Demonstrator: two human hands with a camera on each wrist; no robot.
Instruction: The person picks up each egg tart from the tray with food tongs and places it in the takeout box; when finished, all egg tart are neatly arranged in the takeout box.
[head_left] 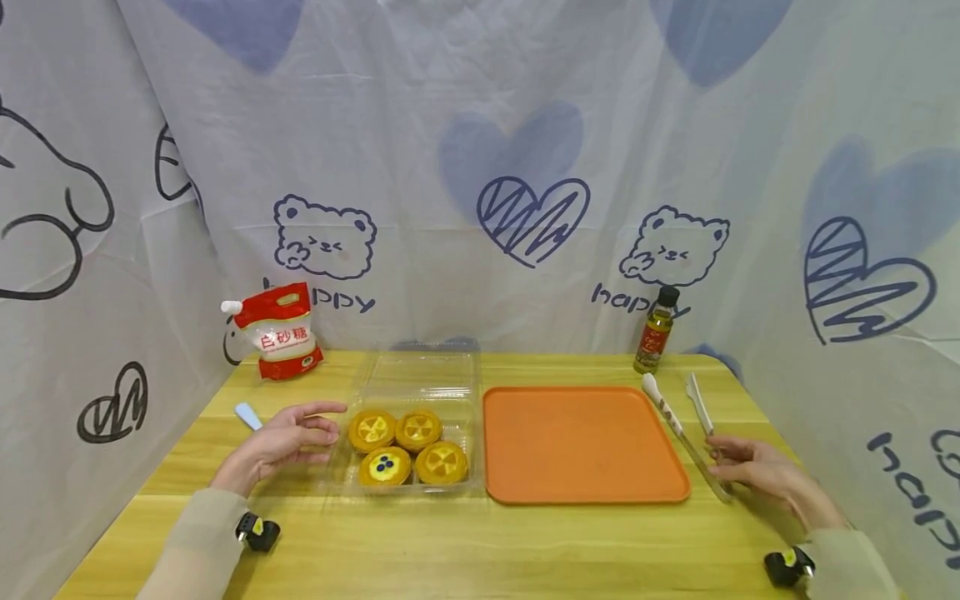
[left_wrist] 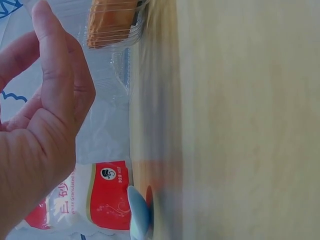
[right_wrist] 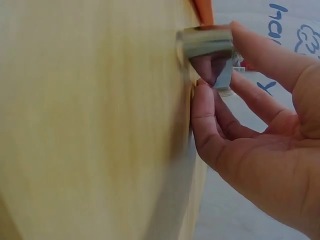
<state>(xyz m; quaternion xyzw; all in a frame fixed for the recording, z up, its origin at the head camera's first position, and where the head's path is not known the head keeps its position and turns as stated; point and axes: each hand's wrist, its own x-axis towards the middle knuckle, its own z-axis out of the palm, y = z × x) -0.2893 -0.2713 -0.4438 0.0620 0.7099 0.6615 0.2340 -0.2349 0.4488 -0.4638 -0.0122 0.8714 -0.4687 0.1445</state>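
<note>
At the left side of a clear plastic clamshell box [head_left: 476, 425], my left hand [head_left: 288, 437] hovers with relaxed fingers and holds nothing. Its fingertips [left_wrist: 42, 15] come right up to the box wall. Inside sit several egg tarts [head_left: 442, 463], one topped with dark blue dots; the box's lid is up. Metal tongs [head_left: 693, 457] with white tips lie spread to the right of an orange tray [head_left: 585, 446]. My right hand [head_left: 757, 471] is at their joined end, its loosely curved fingers [right_wrist: 205, 105] around the metal, which is blurred in the right wrist view.
A red and white bag of sugar [head_left: 285, 333] stands at the back left. A bottle of oil [head_left: 654, 333] with a black cap stands at the back right. A light blue handle-like piece [head_left: 247, 415] lies behind my left hand. Printed curtains border the wooden table [head_left: 450, 550].
</note>
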